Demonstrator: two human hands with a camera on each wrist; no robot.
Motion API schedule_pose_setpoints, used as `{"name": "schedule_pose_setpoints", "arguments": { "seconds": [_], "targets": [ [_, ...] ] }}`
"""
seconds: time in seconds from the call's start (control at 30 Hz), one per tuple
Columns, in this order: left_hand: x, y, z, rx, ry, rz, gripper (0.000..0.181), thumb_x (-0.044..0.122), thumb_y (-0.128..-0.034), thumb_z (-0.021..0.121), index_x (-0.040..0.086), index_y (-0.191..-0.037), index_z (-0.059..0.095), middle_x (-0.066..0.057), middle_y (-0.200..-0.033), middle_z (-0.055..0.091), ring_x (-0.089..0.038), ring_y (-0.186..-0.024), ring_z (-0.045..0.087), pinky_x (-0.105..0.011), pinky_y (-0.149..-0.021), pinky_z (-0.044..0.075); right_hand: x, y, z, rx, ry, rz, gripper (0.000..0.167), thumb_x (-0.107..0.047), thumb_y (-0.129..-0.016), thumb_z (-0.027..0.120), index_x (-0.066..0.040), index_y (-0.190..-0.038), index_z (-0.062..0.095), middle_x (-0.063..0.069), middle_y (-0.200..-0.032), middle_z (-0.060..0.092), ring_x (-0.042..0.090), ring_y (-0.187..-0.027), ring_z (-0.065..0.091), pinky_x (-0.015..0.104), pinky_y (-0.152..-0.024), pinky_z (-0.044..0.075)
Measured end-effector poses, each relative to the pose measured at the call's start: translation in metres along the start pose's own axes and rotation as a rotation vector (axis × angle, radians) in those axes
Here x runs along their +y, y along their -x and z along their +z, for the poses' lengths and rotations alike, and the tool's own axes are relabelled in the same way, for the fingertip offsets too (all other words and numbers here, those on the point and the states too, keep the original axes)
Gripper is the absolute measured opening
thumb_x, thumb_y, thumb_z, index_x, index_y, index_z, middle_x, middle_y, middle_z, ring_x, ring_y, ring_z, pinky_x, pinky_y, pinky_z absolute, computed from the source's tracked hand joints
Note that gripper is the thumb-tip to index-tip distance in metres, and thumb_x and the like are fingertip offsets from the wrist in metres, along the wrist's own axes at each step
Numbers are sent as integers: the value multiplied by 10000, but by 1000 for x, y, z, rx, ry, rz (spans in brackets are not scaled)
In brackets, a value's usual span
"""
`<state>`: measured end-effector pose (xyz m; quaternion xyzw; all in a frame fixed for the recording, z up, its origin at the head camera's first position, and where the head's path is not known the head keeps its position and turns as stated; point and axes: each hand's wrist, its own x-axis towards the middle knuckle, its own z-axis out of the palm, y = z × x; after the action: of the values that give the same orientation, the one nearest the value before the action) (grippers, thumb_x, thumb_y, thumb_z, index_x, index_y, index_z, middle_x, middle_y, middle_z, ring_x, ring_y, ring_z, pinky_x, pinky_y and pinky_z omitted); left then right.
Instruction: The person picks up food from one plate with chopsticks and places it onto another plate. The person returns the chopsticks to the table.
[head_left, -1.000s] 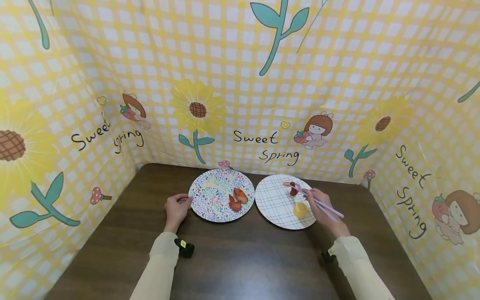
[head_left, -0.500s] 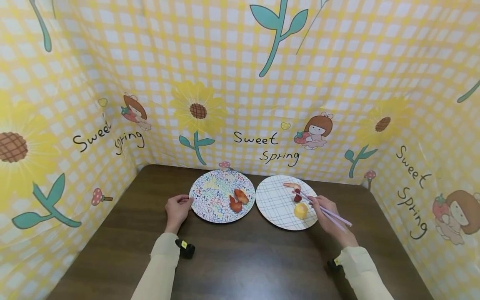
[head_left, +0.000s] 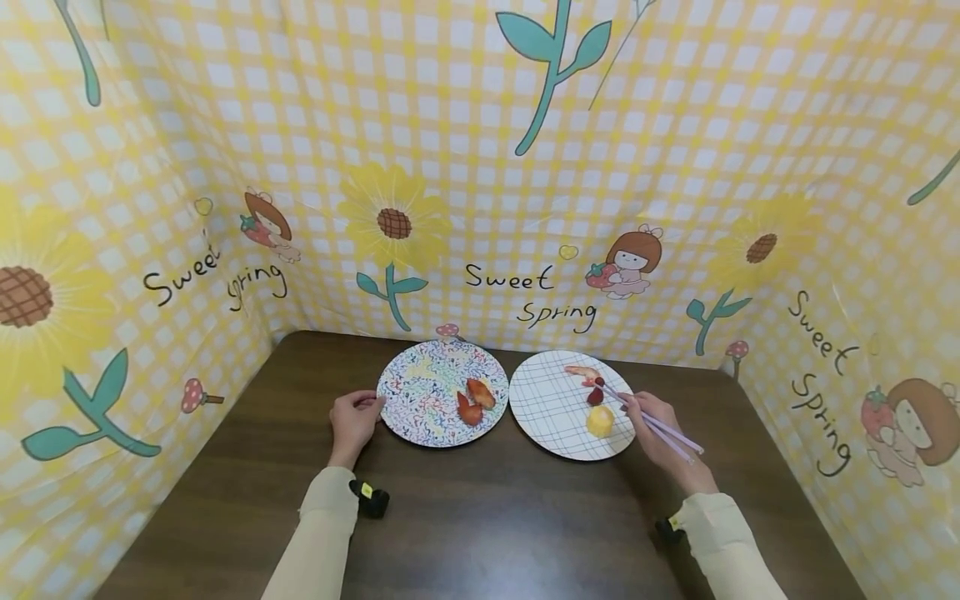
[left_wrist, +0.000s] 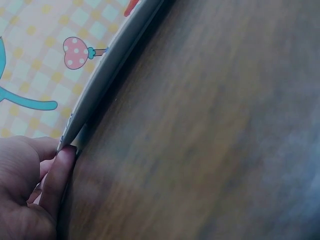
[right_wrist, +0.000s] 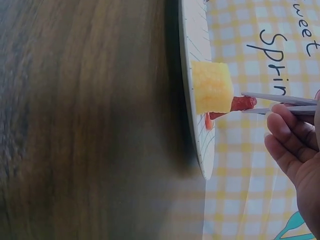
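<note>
My left hand (head_left: 355, 423) pinches the left rim of a round plate (head_left: 411, 410) covered in colourful squiggles; the left wrist view shows thumb and fingers at its edge. Two glossy orange-brown pieces (head_left: 476, 400) resembling chicken wings lie on that plate. My right hand (head_left: 658, 433) holds lilac chopsticks (head_left: 660, 427) over a white plate (head_left: 540, 417) with grid lines. Their tips straddle a dark red, sausage-like piece (right_wrist: 243, 103); whether both sticks touch it I cannot tell. Near it are a yellow corn-cob-like chunk (head_left: 599, 422) and a pinkish shrimp-like piece (head_left: 580, 371).
Both plates sit side by side at the back of a dark wooden table (head_left: 480, 517). A yellow checked cloth (head_left: 480, 208) printed with flowers stands behind the table and along both sides. A black wrist camera (head_left: 370, 498) is strapped to the left wrist.
My right hand and the chopsticks have shifted right and slightly towards me. The dark red piece appears a little nearer the yellow chunk. My left hand stays at the plate rim.
</note>
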<state>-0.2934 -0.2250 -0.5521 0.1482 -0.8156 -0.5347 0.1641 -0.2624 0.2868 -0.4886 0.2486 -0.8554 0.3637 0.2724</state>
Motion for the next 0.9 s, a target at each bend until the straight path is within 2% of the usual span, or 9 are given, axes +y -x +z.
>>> {"name": "schedule_pose_setpoints", "arguments": {
  "seconds": [0.17, 0.37, 0.7, 0.9],
  "targets": [
    [-2, 0, 0, 6, 1, -3, 251, 159, -937, 741, -49, -1078, 741, -212, -966, 742, -56, -681, 634, -153, -570, 513, 1, -1, 0, -34, 25, 50, 222, 16, -997, 533, 31, -909, 736, 172, -800, 660, 99, -703, 558, 203, -604, 481],
    [-2, 1, 0, 3, -3, -7, 249, 166, -941, 737, -37, -1084, 744, -215, -984, 744, -69, -694, 642, -151, -575, 511, 2, -1, 0, -53, 55, 95, 239, -13, -1008, 534, 40, -879, 728, 133, -794, 656, 125, -696, 560, 239, -599, 494],
    [-3, 0, 0, 3, -6, -13, 260, 174, -942, 736, -37, -1095, 741, -213, -993, 743, -89, -713, 649, -149, -577, 509, 2, -4, 0, -25, 68, 30, 211, 38, -957, 548, 28, -874, 741, 101, -771, 656, 114, -692, 566, 210, -597, 481],
    [-1, 0, 0, 0, 8, 5, 254, 157, -934, 740, -52, -1078, 739, -217, -972, 742, -49, -685, 629, -145, -576, 507, 6, -7, 2, -59, 67, 31, 221, 24, -974, 547, 29, -836, 720, 36, -719, 591, 81, -642, 499, 226, -540, 443]
  ]
}}
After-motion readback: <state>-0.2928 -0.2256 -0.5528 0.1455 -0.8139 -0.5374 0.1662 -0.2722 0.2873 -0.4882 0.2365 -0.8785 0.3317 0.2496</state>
